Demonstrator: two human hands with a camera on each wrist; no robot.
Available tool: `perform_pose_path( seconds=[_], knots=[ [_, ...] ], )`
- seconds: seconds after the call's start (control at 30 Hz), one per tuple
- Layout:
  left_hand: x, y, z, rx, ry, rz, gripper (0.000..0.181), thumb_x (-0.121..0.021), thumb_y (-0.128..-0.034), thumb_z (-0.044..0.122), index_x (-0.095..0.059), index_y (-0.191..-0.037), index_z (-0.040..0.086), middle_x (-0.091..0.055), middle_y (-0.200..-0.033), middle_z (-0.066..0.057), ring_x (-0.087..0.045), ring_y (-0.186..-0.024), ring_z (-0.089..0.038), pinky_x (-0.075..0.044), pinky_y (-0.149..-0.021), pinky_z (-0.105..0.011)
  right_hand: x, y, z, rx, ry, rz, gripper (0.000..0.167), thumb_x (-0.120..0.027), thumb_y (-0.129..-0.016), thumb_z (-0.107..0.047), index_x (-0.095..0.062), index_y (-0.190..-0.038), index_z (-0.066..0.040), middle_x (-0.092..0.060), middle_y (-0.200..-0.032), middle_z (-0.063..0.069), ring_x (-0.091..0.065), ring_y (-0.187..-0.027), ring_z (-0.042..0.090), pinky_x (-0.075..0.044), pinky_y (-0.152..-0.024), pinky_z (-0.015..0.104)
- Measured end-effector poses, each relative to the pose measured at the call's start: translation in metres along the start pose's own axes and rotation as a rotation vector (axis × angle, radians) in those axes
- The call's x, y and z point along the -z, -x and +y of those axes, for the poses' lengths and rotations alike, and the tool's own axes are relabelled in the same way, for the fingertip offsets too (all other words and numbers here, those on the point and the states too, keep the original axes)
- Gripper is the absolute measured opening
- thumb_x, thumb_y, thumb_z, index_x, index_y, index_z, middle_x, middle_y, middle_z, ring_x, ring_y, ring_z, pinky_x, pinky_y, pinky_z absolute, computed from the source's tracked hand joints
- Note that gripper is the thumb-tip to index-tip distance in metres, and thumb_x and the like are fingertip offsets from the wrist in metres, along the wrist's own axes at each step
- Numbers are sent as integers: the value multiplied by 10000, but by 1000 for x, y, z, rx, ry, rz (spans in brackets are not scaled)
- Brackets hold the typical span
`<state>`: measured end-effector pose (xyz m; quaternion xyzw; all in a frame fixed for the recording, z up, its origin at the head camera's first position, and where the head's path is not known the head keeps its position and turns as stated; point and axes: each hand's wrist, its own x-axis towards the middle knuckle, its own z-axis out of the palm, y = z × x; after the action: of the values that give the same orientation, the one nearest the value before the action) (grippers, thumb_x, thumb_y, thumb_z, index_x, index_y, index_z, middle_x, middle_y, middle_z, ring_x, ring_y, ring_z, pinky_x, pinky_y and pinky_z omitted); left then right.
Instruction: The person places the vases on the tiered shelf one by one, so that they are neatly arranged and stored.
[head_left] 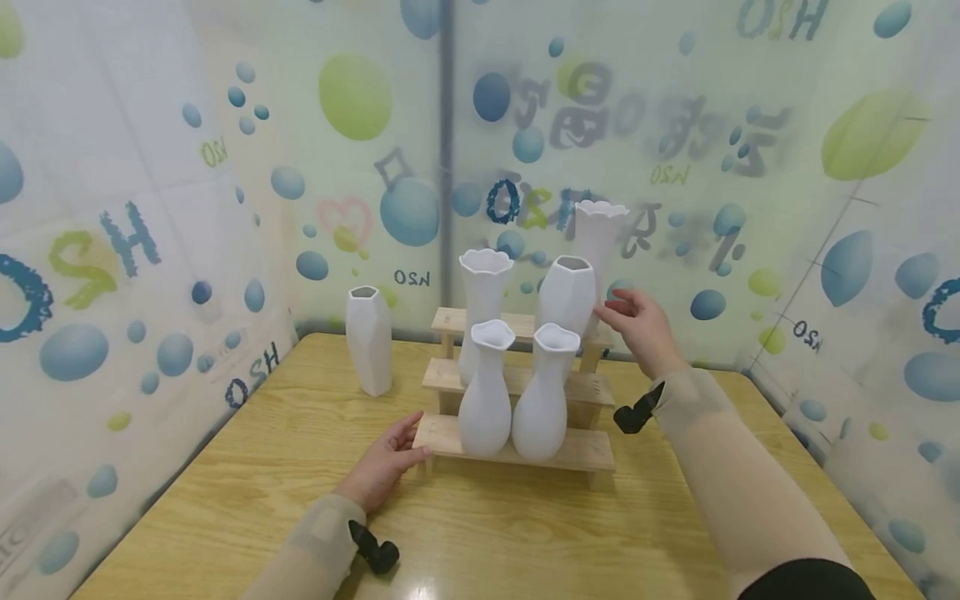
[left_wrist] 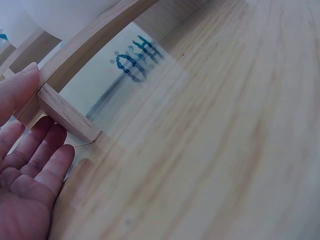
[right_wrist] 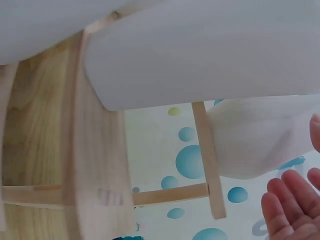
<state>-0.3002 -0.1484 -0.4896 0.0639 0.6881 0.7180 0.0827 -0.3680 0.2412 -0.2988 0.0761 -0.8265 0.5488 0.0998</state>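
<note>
A three-tier wooden stand (head_left: 592, 450) holds several white vases. My left hand (head_left: 384, 462) grips the left end of its lowest board, thumb on the board (left_wrist: 95, 37) and fingers beside the leg (left_wrist: 70, 112). My right hand (head_left: 641, 329) is raised at the right, fingers loosely bent, beside a faceted vase (head_left: 566, 292) on the middle tier and a tall scalloped vase (head_left: 597, 237) on the top tier. In the right wrist view the right fingers (right_wrist: 290, 205) stand apart from the scalloped vase (right_wrist: 255, 140).
Another scalloped vase (head_left: 483, 287) stands at left on the middle tier. Two round-bellied vases (head_left: 485, 408) stand on the lowest. A faceted vase (head_left: 369, 342) is on the wooden table (head_left: 315, 450), left of the stand. Printed curtains (head_left: 300, 125) enclose the table.
</note>
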Motion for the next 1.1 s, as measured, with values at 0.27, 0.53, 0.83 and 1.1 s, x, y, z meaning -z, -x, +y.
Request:
perform_pose_path(
  seconds=[0.27, 0.53, 0.83, 1.1],
  knots=[
    [0, 1, 3, 11, -3, -14, 719, -672, -907, 122, -279, -1508, 91, -486, -1352, -172, -496, -1188, -229, -339, -1032, -392, 2, 28, 16, -6, -42, 37, 666, -631, -933, -364, -371, -1441, -19, -486, -1359, 210, -445, -1253, 343, -315, -1079, 504],
    [-2, 2, 5, 7, -12, -7, 699, -659, -916, 117, -284, -1506, 86, -487, -1351, -169, -493, -1187, -228, -331, -1032, -398, -3, 63, 42, -23, -97, 14, 644, -618, -945, -344, -377, -1438, -6, -501, -1342, 210, -542, -1058, 76, -412, -988, 325],
    [-2, 2, 5, 1, -14, -13, 706, -662, -914, 120, -280, -1507, 82, -495, -1339, -169, -500, -1179, -227, -339, -1031, -390, -13, 94, 75, -127, -128, -15, 581, -611, -958, -285, -405, -1413, 11, -469, -1377, 220, -538, -1083, 95, -450, -911, 257],
    [-1, 2, 4, -3, -24, 2, 711, -675, -904, 125, -294, -1502, 82, -506, -1321, -164, -509, -1165, -220, -345, -1032, -406, -19, 114, 100, -236, -129, 62, 572, -604, -956, -335, -430, -1376, 13, -468, -1338, 171, -511, -1045, 80, -422, -908, 269]
  ],
)
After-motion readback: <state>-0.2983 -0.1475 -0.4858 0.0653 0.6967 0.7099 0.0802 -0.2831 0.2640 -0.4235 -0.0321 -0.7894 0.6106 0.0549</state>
